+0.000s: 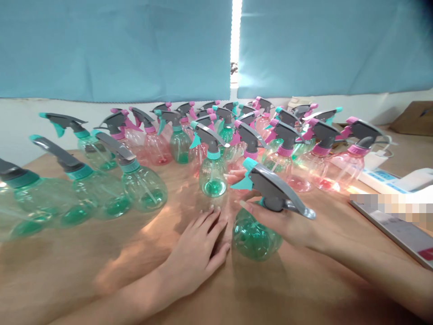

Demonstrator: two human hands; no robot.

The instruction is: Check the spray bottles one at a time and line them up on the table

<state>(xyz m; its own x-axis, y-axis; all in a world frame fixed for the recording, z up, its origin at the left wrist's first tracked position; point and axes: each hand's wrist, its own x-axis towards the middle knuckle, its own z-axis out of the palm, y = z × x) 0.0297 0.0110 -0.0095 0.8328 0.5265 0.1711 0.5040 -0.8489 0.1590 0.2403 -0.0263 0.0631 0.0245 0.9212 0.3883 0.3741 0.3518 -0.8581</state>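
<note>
My right hand (274,219) grips the neck of a green spray bottle (255,237) with a grey and teal trigger head. Its thumb crosses in front of the neck, and the bottle stands roughly upright, low over the table. Whether its base touches the table I cannot tell. To the left, my left hand (203,243) lies palm down on the brown tabletop (142,275), fingers stretched forward and holding nothing. Just beyond its fingertips stands another green spray bottle (213,176).
Several green spray bottles (144,187) stand at the left. Pink-collared bottles (348,167) crowd the back and right. A white power strip (382,180) and a flat grey device (395,230) lie at the right edge. Blue blinds (118,49) hang behind, with a cardboard box (412,118) far right.
</note>
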